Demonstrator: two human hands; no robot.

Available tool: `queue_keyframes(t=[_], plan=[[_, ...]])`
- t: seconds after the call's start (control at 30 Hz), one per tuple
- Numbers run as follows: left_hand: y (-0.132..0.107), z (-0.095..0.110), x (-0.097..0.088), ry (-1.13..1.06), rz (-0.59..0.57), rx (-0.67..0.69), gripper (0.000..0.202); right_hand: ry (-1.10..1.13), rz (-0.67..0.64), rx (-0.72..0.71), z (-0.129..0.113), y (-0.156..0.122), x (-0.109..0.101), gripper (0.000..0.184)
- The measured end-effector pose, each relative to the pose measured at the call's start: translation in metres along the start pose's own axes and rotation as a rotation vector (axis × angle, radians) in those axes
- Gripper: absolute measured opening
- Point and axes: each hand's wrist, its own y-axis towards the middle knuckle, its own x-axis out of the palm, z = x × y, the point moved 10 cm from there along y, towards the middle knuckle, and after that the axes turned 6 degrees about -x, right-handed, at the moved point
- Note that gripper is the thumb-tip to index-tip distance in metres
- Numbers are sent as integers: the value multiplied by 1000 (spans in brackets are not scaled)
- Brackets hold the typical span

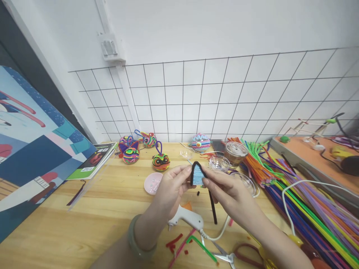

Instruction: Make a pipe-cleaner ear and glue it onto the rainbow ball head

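Between my two hands is a small light-blue piece (198,175) with a pointed top, edged by a black pipe cleaner (212,207) whose free end hangs down on the right. My left hand (175,185) pinches its left side, thumb on top. My right hand (226,186) pinches the lower right edge and the pipe cleaner. Below my hands lies a white glue gun (186,217) with its cord, partly covered by my left hand. A tiny black snippet (198,193) rests on the table just under the piece.
Colourful striped balls (160,161) and a pink dish (151,184) stand behind. Clear containers (219,163) and bundles of pipe cleaners (305,220) are at right. Scissors (224,257) and cut scraps lie in front. A picture board (36,149) leans at left.
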Motion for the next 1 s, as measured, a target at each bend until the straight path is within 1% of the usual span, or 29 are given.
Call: queue_keyframes(t=[0.23,0.43,0.63,0.77,0.9,0.97,1.0], plan=[[1,-1,-2,2,0,6,11,30,-32,13,3,-2,4,36],[3,-1,1,-24,-44,-12,11,25,-49,-10,0,-1,4,36],[3,-4,1,-27,-58,-48,15,-16,-10,5,0,0,-3,37],[6,-4,-4,-15,-22,-39,15,19,35,70,1,1,-12,37],[9,6,-20,-35,84,34,14,108,70,184,10,3,-20,39],[9,10,-27,-46,124,62,16,145,90,211,14,5,-23,41],[9,11,-28,-41,129,63,19,161,93,218,16,5,-24,41]])
